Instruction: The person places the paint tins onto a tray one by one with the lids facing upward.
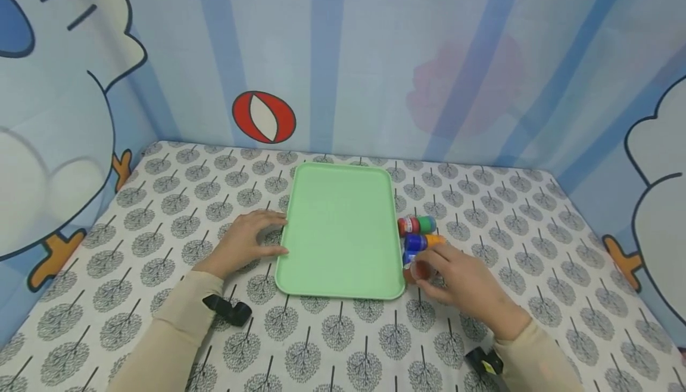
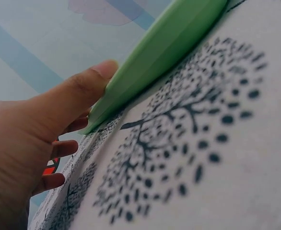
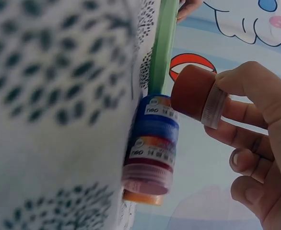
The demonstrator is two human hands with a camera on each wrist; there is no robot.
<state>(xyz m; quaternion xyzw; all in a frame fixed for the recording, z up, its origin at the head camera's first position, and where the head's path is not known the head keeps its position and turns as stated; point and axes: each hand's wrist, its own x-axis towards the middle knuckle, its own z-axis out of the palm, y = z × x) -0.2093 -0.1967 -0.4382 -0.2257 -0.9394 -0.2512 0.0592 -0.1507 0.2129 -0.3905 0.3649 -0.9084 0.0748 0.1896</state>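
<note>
A light green tray [image 1: 343, 231] lies on the table, its long sides running away from me. My left hand [image 1: 246, 240] touches the tray's left rim with the thumb [image 2: 90, 86] and fingertips, its fingers loosely bent. Beside the tray's right rim, my right hand [image 1: 466, 279] pinches a small reddish-brown paint jar [image 3: 194, 92] by its clear lid, between thumb and fingers. The jar is tilted on its side. Near it lie a blue jar [image 3: 155, 127], a dark red jar [image 3: 150, 155] and an orange one [image 3: 143, 197]. The right fingers partly hide this group in the head view.
Farther along the tray's right side lie a red jar [image 1: 408, 226] and a green jar [image 1: 426, 224], end to end. A tree-patterned cloth [image 1: 300, 356] covers the table. A blue cartoon curtain [image 1: 364, 70] stands behind it and at both sides.
</note>
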